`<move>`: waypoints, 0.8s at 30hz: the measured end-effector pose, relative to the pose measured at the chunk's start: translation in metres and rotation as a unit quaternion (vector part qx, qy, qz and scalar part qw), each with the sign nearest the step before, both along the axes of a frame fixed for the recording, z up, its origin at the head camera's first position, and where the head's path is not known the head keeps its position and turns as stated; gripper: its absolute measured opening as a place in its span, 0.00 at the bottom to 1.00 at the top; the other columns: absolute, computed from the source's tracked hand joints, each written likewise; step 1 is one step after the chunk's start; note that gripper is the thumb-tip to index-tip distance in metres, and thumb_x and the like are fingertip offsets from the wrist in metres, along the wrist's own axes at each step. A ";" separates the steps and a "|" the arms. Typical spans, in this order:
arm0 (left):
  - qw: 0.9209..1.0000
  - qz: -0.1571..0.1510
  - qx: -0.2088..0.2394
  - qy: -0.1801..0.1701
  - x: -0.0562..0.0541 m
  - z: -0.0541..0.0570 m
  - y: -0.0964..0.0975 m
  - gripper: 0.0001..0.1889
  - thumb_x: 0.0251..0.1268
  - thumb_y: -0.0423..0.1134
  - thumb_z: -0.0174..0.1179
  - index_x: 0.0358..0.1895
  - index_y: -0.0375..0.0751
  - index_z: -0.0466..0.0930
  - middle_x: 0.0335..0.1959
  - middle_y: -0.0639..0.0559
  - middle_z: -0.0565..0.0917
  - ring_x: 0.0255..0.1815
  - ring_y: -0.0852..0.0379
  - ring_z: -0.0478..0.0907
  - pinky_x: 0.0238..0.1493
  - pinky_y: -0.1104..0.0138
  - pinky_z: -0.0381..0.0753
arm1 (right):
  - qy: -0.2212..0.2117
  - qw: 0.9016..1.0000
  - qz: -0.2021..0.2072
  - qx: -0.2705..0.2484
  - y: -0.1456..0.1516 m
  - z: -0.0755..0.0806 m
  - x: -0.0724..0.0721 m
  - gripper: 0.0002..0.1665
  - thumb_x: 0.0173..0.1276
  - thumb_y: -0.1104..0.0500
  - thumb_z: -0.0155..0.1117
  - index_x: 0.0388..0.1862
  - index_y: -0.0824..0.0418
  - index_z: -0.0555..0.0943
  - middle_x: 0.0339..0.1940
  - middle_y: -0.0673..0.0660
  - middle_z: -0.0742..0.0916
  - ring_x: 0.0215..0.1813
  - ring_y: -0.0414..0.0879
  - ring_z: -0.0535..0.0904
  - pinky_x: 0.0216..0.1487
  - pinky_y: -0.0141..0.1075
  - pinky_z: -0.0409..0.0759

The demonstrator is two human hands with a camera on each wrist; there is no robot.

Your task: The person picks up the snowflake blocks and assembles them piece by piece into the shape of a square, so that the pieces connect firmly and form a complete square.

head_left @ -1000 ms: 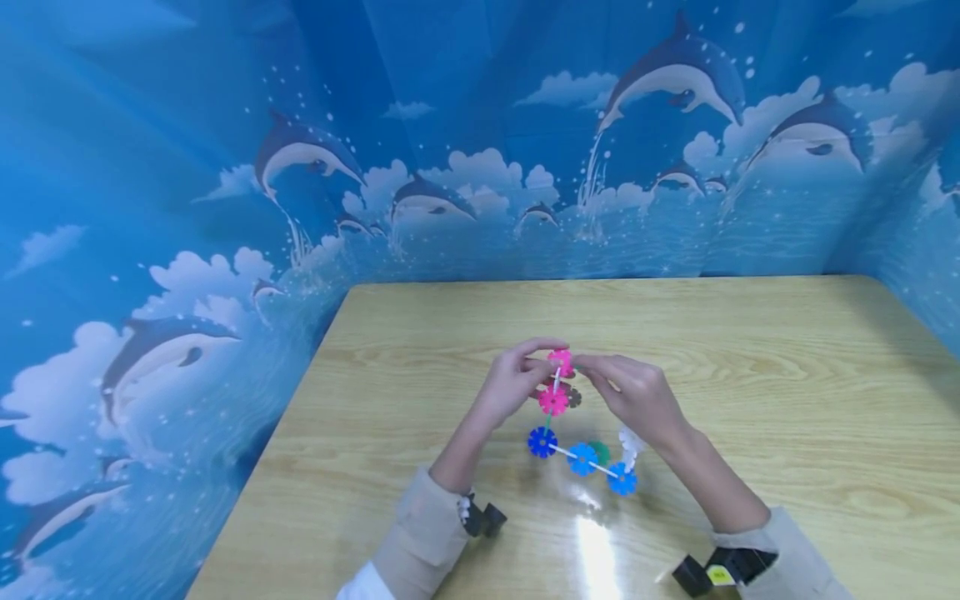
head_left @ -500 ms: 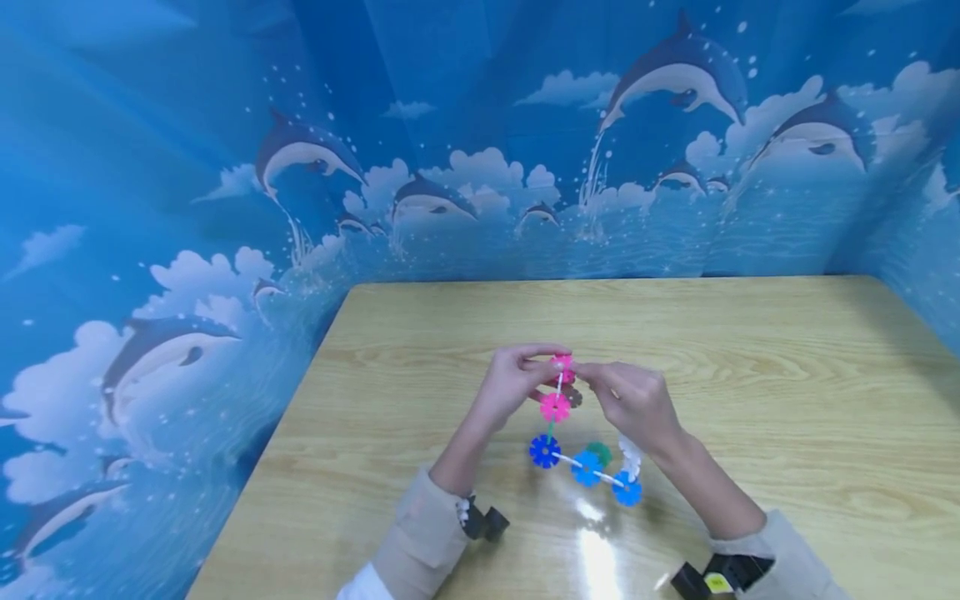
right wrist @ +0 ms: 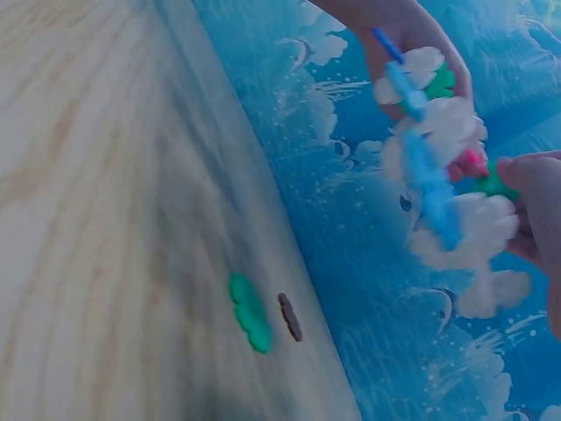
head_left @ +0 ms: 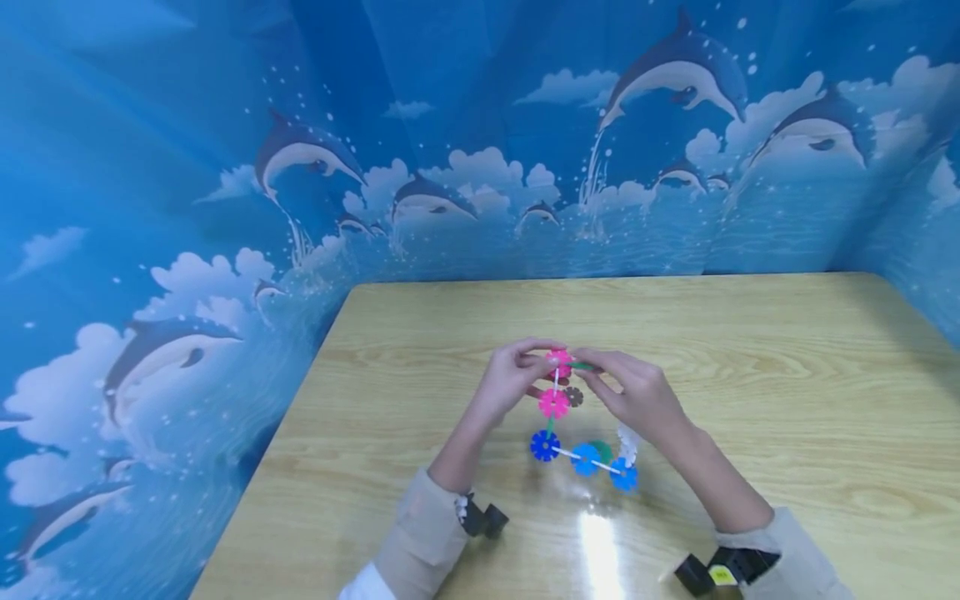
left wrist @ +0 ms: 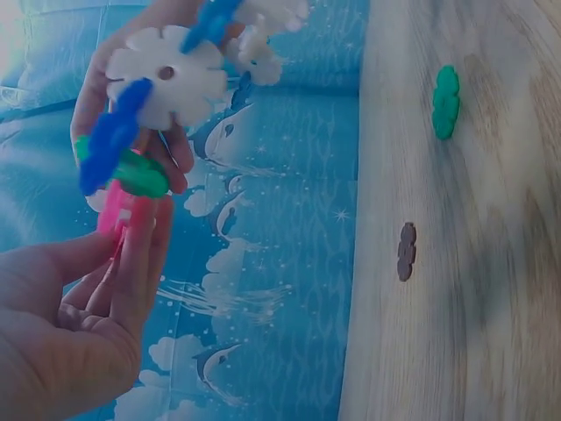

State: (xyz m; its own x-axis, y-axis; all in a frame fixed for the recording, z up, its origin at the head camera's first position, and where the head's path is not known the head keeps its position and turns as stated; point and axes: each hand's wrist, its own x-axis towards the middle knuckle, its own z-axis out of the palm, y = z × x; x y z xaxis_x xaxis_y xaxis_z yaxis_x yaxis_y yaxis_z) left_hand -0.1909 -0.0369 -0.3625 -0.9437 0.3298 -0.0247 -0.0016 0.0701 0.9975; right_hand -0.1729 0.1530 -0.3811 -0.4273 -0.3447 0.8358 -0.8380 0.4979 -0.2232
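Observation:
My left hand (head_left: pixel 510 383) pinches a pink snowflake disc (head_left: pixel 559 363) at the top end of a chain of slotted discs. From it the chain runs down through white discs, another pink disc (head_left: pixel 553 403), a green one, a dark blue disc (head_left: pixel 545 446) and light blue discs (head_left: pixel 586 459), held above the table. White discs (head_left: pixel 627 446) at its other end are partly behind my right hand (head_left: pixel 637 396). That hand pinches a green snowflake disc (right wrist: pixel 497 180), seen edge-on against the right side of the top pink disc. Whether their slots interlock is unclear.
A loose green disc (left wrist: pixel 446 102) and a brown disc (left wrist: pixel 407 252) lie on the wooden table (head_left: pixel 420 333) beneath the chain. A dolphin-print curtain (head_left: pixel 480 208) stands behind the table's far edge. Wrist cameras sit on both sleeves.
The chain dipped slightly, then rose again. My right fingers closed in on the pink disc and then drew back a little to the right, leaving more of the green disc showing.

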 end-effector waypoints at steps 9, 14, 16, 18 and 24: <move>1.000 0.016 0.001 -0.005 -0.004 0.004 -0.011 0.14 0.63 0.36 0.58 0.51 0.41 0.78 0.37 0.47 0.84 0.37 0.53 0.81 0.33 0.62 0.83 | -0.187 0.967 -0.065 -0.162 0.030 0.002 -0.012 0.12 0.63 0.67 0.62 0.46 0.65 0.80 0.35 0.55 0.86 0.36 0.41 0.81 0.39 0.24 0.78; 1.000 0.007 0.003 -0.008 -0.004 0.005 -0.013 0.14 0.63 0.37 0.58 0.52 0.42 0.78 0.37 0.47 0.84 0.37 0.53 0.82 0.34 0.62 0.83 | -0.379 0.899 -0.074 -0.208 0.038 -0.026 -0.025 0.16 0.67 0.58 0.59 0.50 0.66 0.77 0.40 0.60 0.84 0.40 0.48 0.80 0.41 0.26 0.78; 1.000 0.002 0.004 -0.008 -0.003 0.005 -0.013 0.15 0.62 0.38 0.59 0.52 0.42 0.78 0.36 0.46 0.84 0.37 0.53 0.82 0.34 0.62 0.83 | -0.411 0.892 -0.067 -0.178 0.035 -0.041 -0.028 0.17 0.66 0.59 0.59 0.50 0.67 0.76 0.41 0.61 0.84 0.41 0.50 0.80 0.42 0.26 0.78; 1.000 -0.003 0.005 -0.005 -0.003 0.005 -0.013 0.15 0.63 0.38 0.58 0.52 0.41 0.77 0.37 0.46 0.84 0.37 0.52 0.82 0.34 0.62 0.83 | -0.419 0.896 -0.053 -0.139 0.026 -0.052 -0.027 0.16 0.65 0.61 0.61 0.48 0.70 0.76 0.40 0.63 0.83 0.41 0.51 0.80 0.42 0.29 0.78; 1.000 -0.012 0.007 0.004 -0.003 0.006 -0.012 0.14 0.64 0.35 0.56 0.52 0.40 0.77 0.37 0.46 0.84 0.37 0.50 0.82 0.33 0.62 0.83 | -0.397 0.914 0.041 -0.068 -0.001 -0.057 -0.015 0.20 0.55 0.73 0.64 0.47 0.79 0.73 0.37 0.70 0.81 0.36 0.58 0.78 0.37 0.40 0.80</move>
State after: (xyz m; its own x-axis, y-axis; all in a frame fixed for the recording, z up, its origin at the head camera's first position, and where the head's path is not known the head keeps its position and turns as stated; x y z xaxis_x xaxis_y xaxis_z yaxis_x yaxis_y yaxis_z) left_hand -0.1936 -0.0490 -0.3568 -0.9356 0.3528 -0.0134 0.0069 0.0564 0.9984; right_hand -0.1875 0.1519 -0.4385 -0.8959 -0.3183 0.3100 -0.4172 0.3627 -0.8333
